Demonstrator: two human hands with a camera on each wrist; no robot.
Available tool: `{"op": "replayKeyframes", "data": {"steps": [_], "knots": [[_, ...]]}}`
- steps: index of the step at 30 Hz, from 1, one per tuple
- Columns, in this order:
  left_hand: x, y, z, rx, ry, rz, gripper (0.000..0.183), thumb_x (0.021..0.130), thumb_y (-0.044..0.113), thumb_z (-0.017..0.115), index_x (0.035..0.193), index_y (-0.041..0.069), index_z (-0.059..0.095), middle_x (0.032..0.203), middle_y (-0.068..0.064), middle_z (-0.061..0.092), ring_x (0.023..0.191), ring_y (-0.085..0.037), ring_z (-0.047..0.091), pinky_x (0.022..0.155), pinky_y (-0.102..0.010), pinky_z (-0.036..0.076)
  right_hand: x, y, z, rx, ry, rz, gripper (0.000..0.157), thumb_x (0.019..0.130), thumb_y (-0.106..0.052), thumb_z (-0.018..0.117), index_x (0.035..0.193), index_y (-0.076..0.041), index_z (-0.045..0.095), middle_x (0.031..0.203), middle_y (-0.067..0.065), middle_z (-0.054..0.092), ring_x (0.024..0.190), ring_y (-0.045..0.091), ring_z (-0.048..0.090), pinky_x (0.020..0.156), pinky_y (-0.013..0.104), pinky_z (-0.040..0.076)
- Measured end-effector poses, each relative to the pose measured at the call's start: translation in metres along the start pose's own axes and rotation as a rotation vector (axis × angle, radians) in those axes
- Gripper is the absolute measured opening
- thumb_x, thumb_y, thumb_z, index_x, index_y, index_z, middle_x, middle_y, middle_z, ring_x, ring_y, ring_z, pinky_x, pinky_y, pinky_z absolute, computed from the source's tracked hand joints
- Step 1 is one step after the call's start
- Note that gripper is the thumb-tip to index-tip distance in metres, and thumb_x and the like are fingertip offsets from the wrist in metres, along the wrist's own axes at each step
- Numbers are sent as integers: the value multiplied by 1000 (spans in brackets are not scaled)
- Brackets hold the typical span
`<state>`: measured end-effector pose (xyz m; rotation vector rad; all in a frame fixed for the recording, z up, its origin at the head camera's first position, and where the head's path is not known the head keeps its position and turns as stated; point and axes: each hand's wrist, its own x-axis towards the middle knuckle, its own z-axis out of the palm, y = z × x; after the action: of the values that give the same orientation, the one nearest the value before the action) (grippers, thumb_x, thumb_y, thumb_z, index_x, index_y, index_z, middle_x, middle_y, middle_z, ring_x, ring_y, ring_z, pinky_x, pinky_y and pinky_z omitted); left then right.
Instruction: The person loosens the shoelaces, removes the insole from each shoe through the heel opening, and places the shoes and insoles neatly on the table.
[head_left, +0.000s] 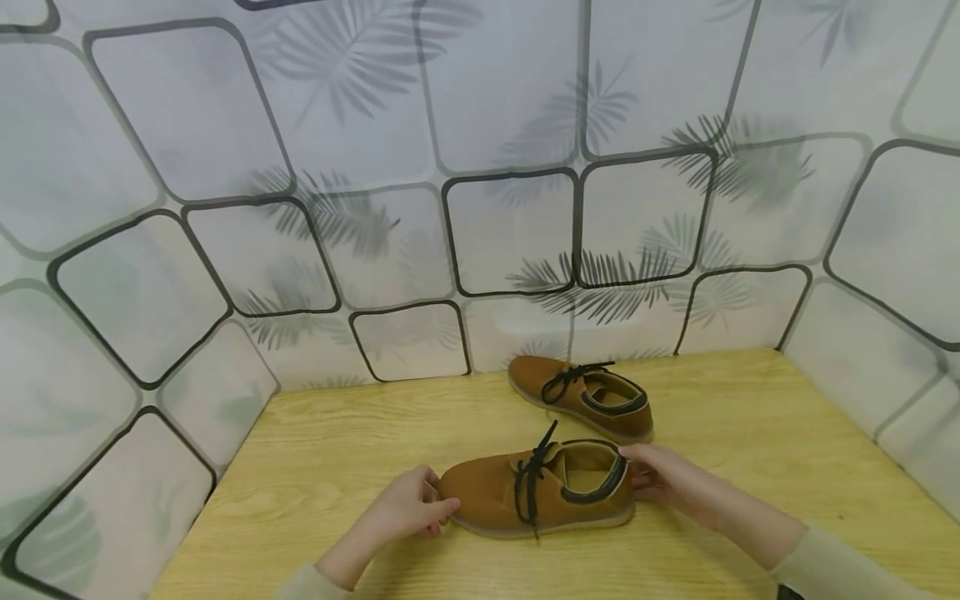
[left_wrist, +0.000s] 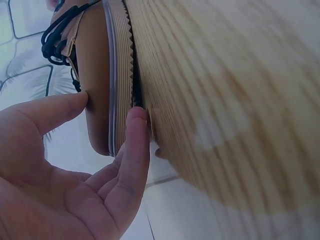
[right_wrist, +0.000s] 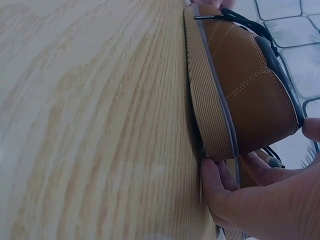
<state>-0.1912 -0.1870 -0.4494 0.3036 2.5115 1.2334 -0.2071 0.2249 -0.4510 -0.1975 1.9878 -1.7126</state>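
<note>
A brown lace-up shoe (head_left: 495,492) with black laces lies sideways near the front of the wooden table, toe to the left. My left hand (head_left: 412,504) grips its toe, the thumb on the upper and the fingertips at the sole's lower edge in the left wrist view. At the heel, my right hand (head_left: 667,479) holds on with the thumb by the dark padded collar and fingers under the ribbed sole (right_wrist: 210,110). Behind it stands the matching brown shoe (head_left: 536,377), toe also leftward, touched by neither hand.
The wooden table (head_left: 337,433) has light yellow grain. A pale sheet (head_left: 510,233) patterned with dark rounded squares and grey leaves rises behind it and along both sides.
</note>
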Motion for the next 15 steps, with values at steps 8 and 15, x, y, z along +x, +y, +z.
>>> {"op": "replayKeyframes", "data": {"steps": [8,15], "knots": [[-2,-1,-2,40,28,45,40,95,21,80,117,-8,62,86,-6,69,65,-14,65,57,-25,53,1,1,0,-16,2,-7,45,112,-30,40,130,7,60,109,-1,70,98,11,67,92,27,57],[-1,-3,-1,53,49,37,45,94,21,82,120,-9,63,93,-7,68,68,-13,63,59,-24,52,1,1,1,-37,-1,-21,46,113,-30,39,129,8,61,107,-2,70,100,9,67,93,26,57]]}}
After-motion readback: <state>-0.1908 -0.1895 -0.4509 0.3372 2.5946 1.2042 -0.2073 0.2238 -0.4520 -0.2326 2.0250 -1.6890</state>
